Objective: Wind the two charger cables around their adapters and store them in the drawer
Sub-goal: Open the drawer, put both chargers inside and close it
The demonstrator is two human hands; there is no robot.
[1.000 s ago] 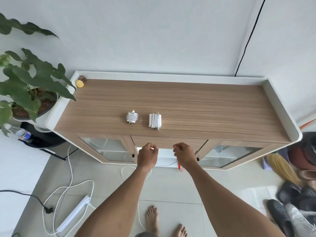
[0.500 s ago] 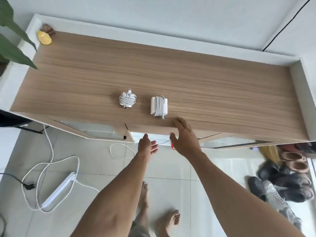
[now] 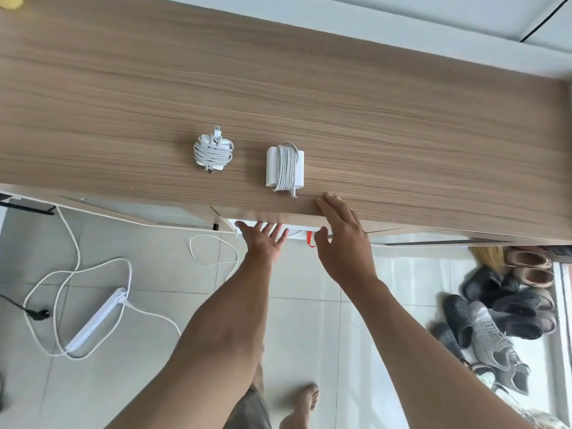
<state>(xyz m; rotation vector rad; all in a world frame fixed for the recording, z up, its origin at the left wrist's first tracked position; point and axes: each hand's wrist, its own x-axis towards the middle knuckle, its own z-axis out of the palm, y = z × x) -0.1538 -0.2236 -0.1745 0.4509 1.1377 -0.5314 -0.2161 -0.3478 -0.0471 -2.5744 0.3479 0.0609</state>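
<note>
Small charger [image 3: 213,153] and square charger [image 3: 285,168], wound, mid-frame on cabinet top [image 3: 402,134].
Left hand [image 3: 263,241] is spread open below the front edge; right hand [image 3: 340,239] is held flat over it.

Single head-worn view; looks steeply down, close over the near edge of the light wood-grain cabinet top [image 3: 402,125]; pale tiled floor [image 3: 309,305] below.

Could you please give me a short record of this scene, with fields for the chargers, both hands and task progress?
rounded charger: cable wound, lying on the cabinet top
square charger: cable wound, to its right on the same top
left hand: open, fingers spread, below the top's front edge
right hand: open, over the front edge beside the square charger, not touching it
progress: winding done; neither charger stored yet
floor: power strip, shoes
</note>
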